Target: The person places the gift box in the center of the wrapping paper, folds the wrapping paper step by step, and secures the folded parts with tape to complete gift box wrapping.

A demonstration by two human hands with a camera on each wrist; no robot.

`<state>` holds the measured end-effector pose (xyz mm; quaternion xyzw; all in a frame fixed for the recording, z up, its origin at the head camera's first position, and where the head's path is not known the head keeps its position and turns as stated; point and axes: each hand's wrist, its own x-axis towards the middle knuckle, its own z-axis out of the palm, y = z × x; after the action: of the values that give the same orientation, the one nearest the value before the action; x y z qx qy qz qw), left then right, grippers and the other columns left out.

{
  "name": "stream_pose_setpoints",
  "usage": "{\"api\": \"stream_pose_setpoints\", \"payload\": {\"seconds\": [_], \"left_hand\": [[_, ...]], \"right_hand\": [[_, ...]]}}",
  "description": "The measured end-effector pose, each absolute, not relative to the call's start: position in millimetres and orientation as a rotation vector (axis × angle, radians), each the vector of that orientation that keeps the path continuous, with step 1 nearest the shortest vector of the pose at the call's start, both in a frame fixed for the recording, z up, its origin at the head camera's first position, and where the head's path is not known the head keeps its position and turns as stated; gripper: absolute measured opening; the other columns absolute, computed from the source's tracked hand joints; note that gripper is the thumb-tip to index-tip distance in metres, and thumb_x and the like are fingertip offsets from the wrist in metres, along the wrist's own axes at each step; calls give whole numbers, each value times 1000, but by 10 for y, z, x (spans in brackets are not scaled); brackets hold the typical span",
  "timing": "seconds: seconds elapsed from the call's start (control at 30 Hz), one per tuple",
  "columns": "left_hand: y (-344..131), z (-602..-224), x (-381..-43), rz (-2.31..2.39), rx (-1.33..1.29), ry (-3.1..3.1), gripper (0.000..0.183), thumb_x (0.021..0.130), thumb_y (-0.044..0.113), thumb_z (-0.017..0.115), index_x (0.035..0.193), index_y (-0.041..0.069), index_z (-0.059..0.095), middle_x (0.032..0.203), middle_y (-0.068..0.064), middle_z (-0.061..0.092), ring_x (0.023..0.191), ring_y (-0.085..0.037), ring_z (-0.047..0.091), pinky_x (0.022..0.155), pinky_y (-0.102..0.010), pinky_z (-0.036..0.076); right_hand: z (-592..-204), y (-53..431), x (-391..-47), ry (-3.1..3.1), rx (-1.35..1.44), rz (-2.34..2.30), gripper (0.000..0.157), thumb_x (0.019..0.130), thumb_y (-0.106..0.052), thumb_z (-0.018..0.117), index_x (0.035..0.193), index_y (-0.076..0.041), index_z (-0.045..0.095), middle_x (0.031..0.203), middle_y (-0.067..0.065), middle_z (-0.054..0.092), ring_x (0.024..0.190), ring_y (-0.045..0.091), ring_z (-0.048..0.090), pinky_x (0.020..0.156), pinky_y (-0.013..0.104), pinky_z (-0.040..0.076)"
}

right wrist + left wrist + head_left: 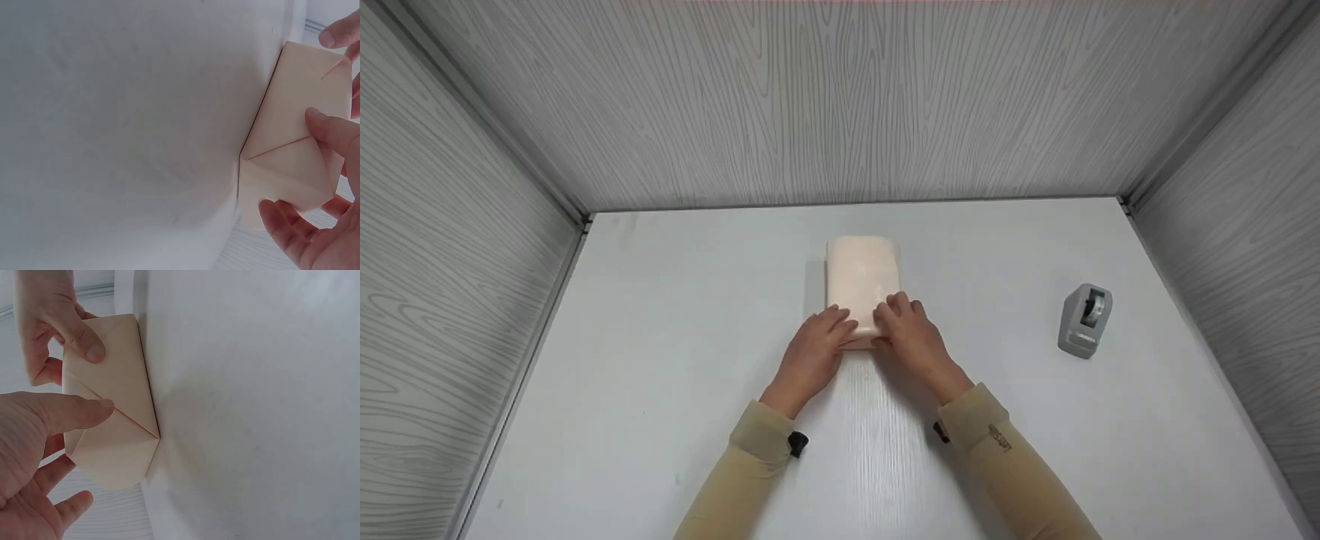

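A box-shaped package wrapped in pale peach paper (862, 270) lies lengthwise on the white table. My left hand (814, 350) grips its near left corner, fingers over the top and thumb on the near end. At the near right corner my right hand (916, 341) holds it likewise, its thumb (326, 126) against the end paper. Diagonal fold lines cross that end in both wrist views. In the left wrist view my left thumb (84, 413) presses beside the fold line. Part of the package's top edge is hidden by the fingers.
A grey tape dispenser (1085, 321) with a roll in it stands at the right of the table (675, 315). Grey wood-grain panels (840, 105) enclose the back and both sides. Each wrist has a black device (798, 444) at the sleeve cuff.
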<state>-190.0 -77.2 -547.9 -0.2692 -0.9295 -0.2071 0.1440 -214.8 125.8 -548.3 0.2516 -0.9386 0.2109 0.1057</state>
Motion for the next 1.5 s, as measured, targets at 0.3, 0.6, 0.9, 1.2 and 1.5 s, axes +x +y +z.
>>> {"api": "stream_pose_setpoints", "payload": {"seconds": [0.3, 0.6, 0.9, 1.2, 1.5], "left_hand": [[-829, -5435, -1921, -650, -856, -2613, 30, 86, -2, 72, 113, 8, 70, 119, -6, 64, 116, -25, 56, 96, -43, 46], [-941, -5401, -1985, -769, -930, -2644, 33, 82, 1, 77, 114, 7, 72, 123, -5, 66, 117, -24, 57, 98, -43, 45], [-957, -5469, -2068, -833, -996, -2499, 29, 76, 5, 83, 104, 7, 75, 115, -6, 70, 104, -24, 62, 86, -45, 49], [-950, -5484, -2071, -785, -973, -2529, 27, 79, 9, 81, 105, 9, 75, 115, -4, 69, 103, -23, 62, 85, -44, 48], [-919, -5473, -2057, -741, -951, -2544, 25, 79, 6, 81, 103, 9, 74, 115, -3, 67, 108, -22, 59, 85, -44, 49]], "right_hand": [[-5492, 1281, -2114, -2779, 785, 684, 33, 85, -17, 78, 104, -10, 52, 124, 15, 47, 101, 36, 49, 71, 44, 51], [-5455, 1313, -2090, -2793, 784, 706, 35, 85, -19, 78, 107, -11, 52, 124, 12, 46, 101, 33, 49, 72, 43, 50], [-5458, 1317, -2088, -2821, 771, 640, 42, 83, -24, 81, 112, -12, 52, 125, 13, 44, 101, 35, 51, 64, 42, 52], [-5453, 1315, -2077, -2811, 768, 666, 36, 85, -21, 78, 109, -12, 53, 125, 15, 45, 101, 36, 51, 66, 43, 51], [-5472, 1313, -2079, -2798, 791, 653, 34, 86, -19, 77, 107, -12, 51, 128, 15, 45, 102, 38, 51, 66, 44, 51]]}}
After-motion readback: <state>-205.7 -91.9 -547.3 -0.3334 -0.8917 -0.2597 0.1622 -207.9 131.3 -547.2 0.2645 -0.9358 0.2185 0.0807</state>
